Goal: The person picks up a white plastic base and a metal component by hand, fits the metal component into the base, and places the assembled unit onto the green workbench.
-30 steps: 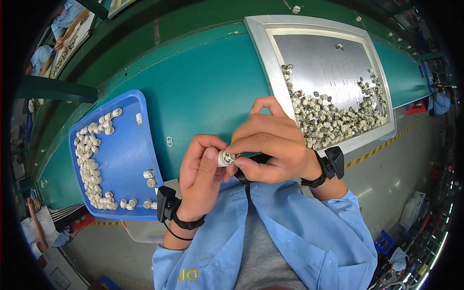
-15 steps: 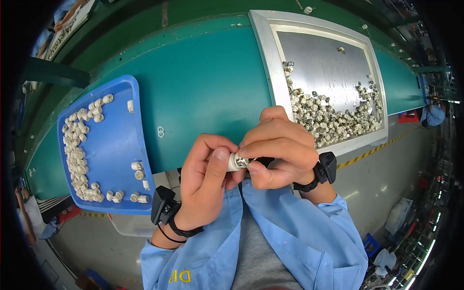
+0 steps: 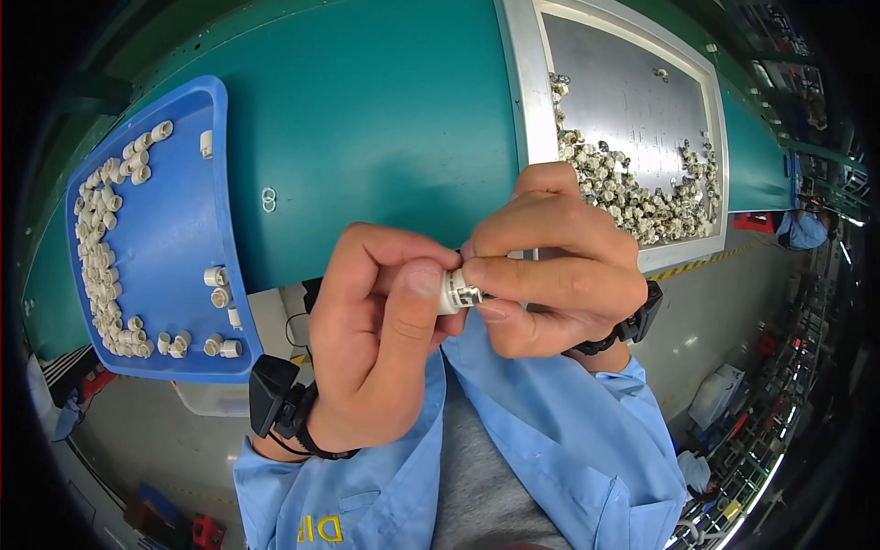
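Over the last second your view has shifted, so that both hands look larger, yet the short white cylinder with a silvery metal end [image 3: 449, 295] has stayed between them; it seems your work is still on that one piece. Your left hand [image 3: 371, 335] is clamped on its white body, thumb against the near side. Your right hand [image 3: 561, 266] has its thumb and forefinger drawn in at the metal end; whether they pinch that end or something tiny, you cannot tell from here. The blue plastic tray of white cylinders [image 3: 165, 238] lies left of your left hand, and the silver metal-framed tray of small white-and-metal parts [image 3: 522, 101] beyond your right. Your left fingers hide the cylinder's other end, and the silver tray's far edge is cut off.
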### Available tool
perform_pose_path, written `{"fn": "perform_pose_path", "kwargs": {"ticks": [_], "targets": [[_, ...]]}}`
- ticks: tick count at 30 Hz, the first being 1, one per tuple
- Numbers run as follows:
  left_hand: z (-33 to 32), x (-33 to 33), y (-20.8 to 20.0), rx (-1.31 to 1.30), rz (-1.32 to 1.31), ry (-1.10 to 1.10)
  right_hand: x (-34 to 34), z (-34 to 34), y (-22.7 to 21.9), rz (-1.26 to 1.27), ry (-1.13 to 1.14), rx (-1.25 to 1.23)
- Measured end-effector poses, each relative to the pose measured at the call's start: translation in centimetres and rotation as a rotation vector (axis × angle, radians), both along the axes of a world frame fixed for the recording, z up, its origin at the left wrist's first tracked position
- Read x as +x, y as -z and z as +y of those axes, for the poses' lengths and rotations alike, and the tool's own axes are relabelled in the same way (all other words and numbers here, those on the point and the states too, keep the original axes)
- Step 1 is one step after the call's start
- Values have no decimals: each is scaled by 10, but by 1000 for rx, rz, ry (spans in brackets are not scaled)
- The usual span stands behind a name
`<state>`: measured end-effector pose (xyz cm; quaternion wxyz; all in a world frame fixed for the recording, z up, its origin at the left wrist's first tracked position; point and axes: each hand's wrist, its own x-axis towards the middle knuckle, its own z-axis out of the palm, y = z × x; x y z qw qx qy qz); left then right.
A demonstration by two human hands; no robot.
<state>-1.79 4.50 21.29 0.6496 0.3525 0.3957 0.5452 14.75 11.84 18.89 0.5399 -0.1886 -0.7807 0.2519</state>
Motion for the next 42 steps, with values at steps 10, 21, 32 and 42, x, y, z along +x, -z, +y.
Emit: {"fn": "perform_pose_path", "kwargs": {"ticks": [10,21,32,42], "targets": [[1,-1,2,-19,-16,-10,-4,2,11,45,-34,-43],[2,0,-4,-41,-31,45,3,6,6,64,-66,-34],[12,6,-5,-69,-59,7,9,8,4,-50,-2,37],[35,91,-50,-63,-49,-190,80,18,-82,-257,288,165]]}}
